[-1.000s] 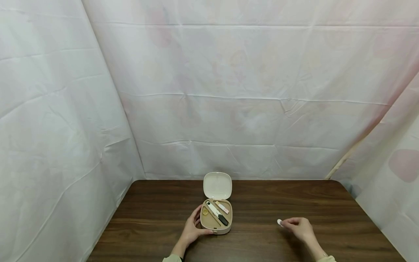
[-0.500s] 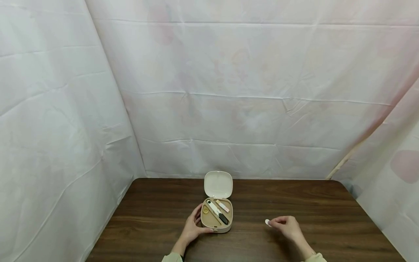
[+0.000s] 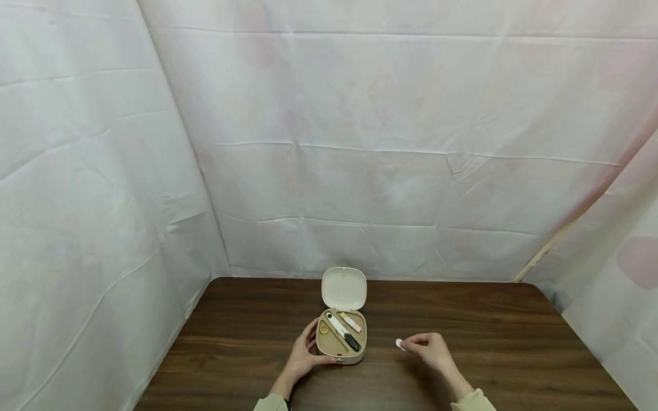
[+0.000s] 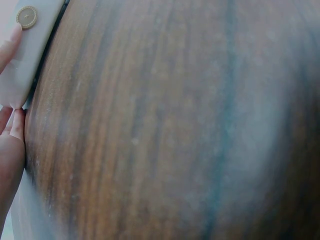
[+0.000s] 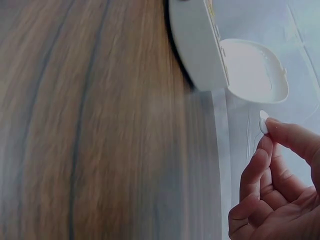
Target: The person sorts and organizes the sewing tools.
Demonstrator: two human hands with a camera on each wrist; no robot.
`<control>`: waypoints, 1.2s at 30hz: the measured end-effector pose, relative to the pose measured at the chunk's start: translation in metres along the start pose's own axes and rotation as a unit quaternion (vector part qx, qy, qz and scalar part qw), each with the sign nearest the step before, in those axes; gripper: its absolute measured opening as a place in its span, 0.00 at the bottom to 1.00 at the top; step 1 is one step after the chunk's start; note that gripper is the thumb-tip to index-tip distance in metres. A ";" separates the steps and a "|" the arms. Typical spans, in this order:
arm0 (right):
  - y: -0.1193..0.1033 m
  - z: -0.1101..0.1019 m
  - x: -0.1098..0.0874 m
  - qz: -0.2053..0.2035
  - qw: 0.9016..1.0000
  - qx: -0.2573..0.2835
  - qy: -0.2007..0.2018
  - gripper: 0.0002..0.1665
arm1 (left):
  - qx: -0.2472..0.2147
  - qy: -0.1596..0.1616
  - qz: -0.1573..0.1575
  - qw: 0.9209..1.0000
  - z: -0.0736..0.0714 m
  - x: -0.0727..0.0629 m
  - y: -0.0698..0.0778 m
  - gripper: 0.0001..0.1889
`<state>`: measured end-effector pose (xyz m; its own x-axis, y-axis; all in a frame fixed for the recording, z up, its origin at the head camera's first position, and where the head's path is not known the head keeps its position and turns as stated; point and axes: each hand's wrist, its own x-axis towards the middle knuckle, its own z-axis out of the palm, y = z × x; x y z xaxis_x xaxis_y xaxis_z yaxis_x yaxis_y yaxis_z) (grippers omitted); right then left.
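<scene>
A cream storage box (image 3: pixel 340 361) stands on the table with its lid (image 3: pixel 344 289) raised at the back. My left hand (image 3: pixel 302 355) holds the box at its left side and front. In the left wrist view the thumb (image 4: pixel 7 51) touches a round button (image 4: pixel 27 17) on the front wall. Right of the box, my right hand (image 3: pixel 430 349) pinches a small flat white disc (image 5: pixel 263 121) between thumb and forefinger. Inside the box's tan tray (image 3: pixel 329 345) lie a white-and-black tool (image 3: pixel 342 331), a pink-and-white stick (image 3: pixel 350 322) and a gold ring (image 3: pixel 324 329).
The dark wooden table (image 3: pixel 493 325) stretches out on both sides of the box. White curtains (image 3: pixel 329 142) hang behind it and at both sides, close to the table's back edge. A thin groove or stick runs diagonally in the tray beside the white-and-black tool.
My right hand has moved left toward the box, carrying the white disc. The left hand stays on the box, and the lid remains raised.
</scene>
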<state>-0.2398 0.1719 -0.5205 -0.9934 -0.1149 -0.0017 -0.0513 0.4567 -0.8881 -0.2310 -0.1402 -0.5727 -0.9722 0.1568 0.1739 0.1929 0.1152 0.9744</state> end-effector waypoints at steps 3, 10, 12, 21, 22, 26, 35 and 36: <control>-0.005 0.006 0.002 0.000 1.000 0.009 -0.003 0.11 | -0.002 0.000 0.000 1.000 0.000 0.000 0.000 0.53; -0.016 0.021 0.008 -0.006 0.999 0.035 -0.010 0.12 | 0.000 0.000 0.001 1.000 0.000 -0.001 0.000 0.52; -0.019 0.025 0.010 -0.008 0.999 0.043 -0.013 0.12 | 0.000 0.000 0.000 1.000 0.000 -0.001 0.000 0.52; -0.028 0.043 0.018 -0.031 0.998 0.053 -0.020 0.11 | 0.002 0.000 -0.001 1.000 0.002 0.000 -0.001 0.52; -0.029 0.045 0.020 -0.032 0.998 0.053 -0.020 0.11 | 0.002 0.000 -0.002 1.000 0.002 0.000 -0.001 0.53; -0.034 0.055 0.024 -0.035 0.998 0.055 -0.025 0.10 | 0.002 0.001 -0.003 1.000 0.002 0.000 -0.002 0.53; -0.047 0.073 0.032 -0.042 0.998 0.048 -0.030 0.11 | 0.002 0.004 0.002 1.000 0.002 0.000 -0.002 0.53; -0.048 0.075 0.032 -0.042 0.998 0.047 -0.031 0.11 | 0.003 0.005 0.001 1.000 0.002 0.000 -0.001 0.53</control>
<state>-0.2619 0.0798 -0.5120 -0.9776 -0.2047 0.0485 -0.1211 0.3590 -0.9255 -0.2311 -0.1387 -0.5743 -0.9731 0.1478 0.1769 0.1953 0.1212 0.9732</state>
